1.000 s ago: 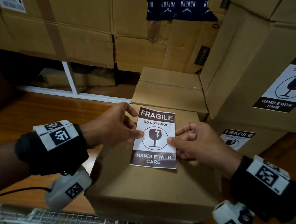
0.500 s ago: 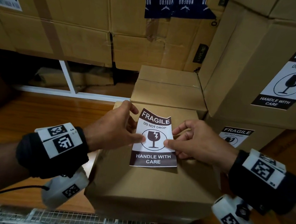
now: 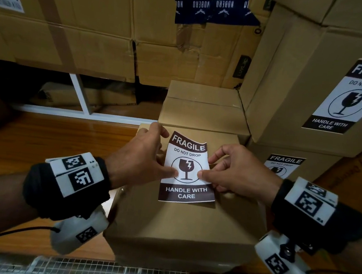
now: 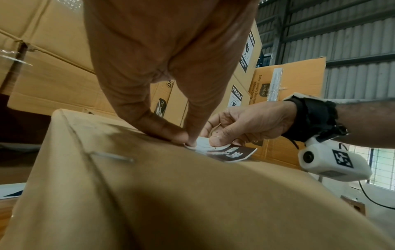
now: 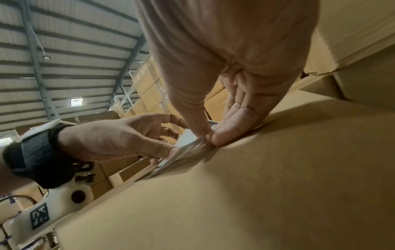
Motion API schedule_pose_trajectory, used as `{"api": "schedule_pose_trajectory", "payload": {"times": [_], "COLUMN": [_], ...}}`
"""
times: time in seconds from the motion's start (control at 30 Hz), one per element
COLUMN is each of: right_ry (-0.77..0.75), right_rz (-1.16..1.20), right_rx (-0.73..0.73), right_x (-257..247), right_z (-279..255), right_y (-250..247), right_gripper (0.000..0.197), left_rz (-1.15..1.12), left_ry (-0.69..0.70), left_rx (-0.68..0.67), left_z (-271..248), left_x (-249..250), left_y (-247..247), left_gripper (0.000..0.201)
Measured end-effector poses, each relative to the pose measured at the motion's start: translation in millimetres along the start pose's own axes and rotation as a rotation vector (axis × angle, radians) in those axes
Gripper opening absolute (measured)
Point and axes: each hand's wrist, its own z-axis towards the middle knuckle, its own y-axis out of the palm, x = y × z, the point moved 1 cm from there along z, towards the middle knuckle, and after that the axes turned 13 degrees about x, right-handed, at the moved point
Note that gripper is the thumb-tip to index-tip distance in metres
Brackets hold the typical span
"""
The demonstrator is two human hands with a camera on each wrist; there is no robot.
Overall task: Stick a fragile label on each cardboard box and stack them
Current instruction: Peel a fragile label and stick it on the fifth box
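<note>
A white and brown fragile label (image 3: 187, 169) lies over the top of a plain cardboard box (image 3: 180, 223) in front of me. Its far end curls up off the box. My left hand (image 3: 142, 162) pinches the label's left edge between thumb and fingers. My right hand (image 3: 236, 172) pinches the right edge the same way. In the left wrist view the left fingertips (image 4: 181, 137) press the label (image 4: 226, 152) onto the box (image 4: 171, 194). The right wrist view has the right thumb and fingers (image 5: 213, 135) pinching the label's edge (image 5: 183, 152).
A second plain box (image 3: 202, 110) stands just behind. At the right two stacked boxes (image 3: 313, 83) carry fragile labels (image 3: 347, 97). Large cartons (image 3: 76, 20) fill the back over a white rack frame (image 3: 80, 96). The wooden surface (image 3: 49, 137) extends left; a wire mesh (image 3: 74, 268) runs along the near edge.
The label's far end has lifted and curled up while both thumbs moved closer together near its middle. The near end stays on the box.
</note>
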Motion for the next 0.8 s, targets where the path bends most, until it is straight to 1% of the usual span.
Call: {"api": "schedule_pose_trajectory", "payload": {"times": [0.17, 0.23, 0.3, 0.4, 0.5, 0.57, 0.63, 0.7, 0.8], "right_ry": [0.015, -0.005, -0.064, -0.184, -0.236, -0.255, -0.218, -0.185, -0.232], "right_rz": [-0.071, -0.12, -0.21, -0.42, -0.558, -0.645, -0.673, -0.668, -0.666], "right_rx": [-0.01, -0.006, 0.01, 0.049, 0.073, 0.094, 0.093, 0.079, 0.071], "right_x": [-4.3, -7.1, -10.8, -15.2, -17.6, -18.7, -17.9, -15.6, -13.4], "right_z": [-0.3, -1.7, -3.1, -3.8, -4.3, -4.0, -2.3, -0.2, 0.7], "right_y": [0.7, 1.5, 2.0, 1.6, -0.6, -5.1, -11.0, -15.6, -18.6], "right_gripper": [0.04, 0.042, 0.043, 0.045, 0.05, 0.058, 0.066, 0.07, 0.068], "left_rz": [0.03, 0.04, 0.073, 0.131, 0.147, 0.135, 0.134, 0.14, 0.194], "left_ry": [0.04, 0.065, 0.1, 0.151, 0.16, 0.171, 0.179, 0.19, 0.178], "left_rx": [-0.009, 0.0, 0.01, 0.012, 0.007, 0.0, -0.006, -0.003, 0.0], "left_z": [-2.3, -4.0, -6.4, -9.4, -10.5, -11.0, -12.3, -12.3, -9.6], "left_x": [1.2, 2.1, 3.3, 7.0, 8.6, 8.4, 8.2, 7.7, 3.4], "left_y": [-1.8, -1.0, 0.4, 1.3, 0.9, 0.7, -0.4, -2.1, -7.2], "left_gripper": [0.093, 0.094, 0.096, 0.095, 0.097, 0.095, 0.095, 0.096, 0.105]}}
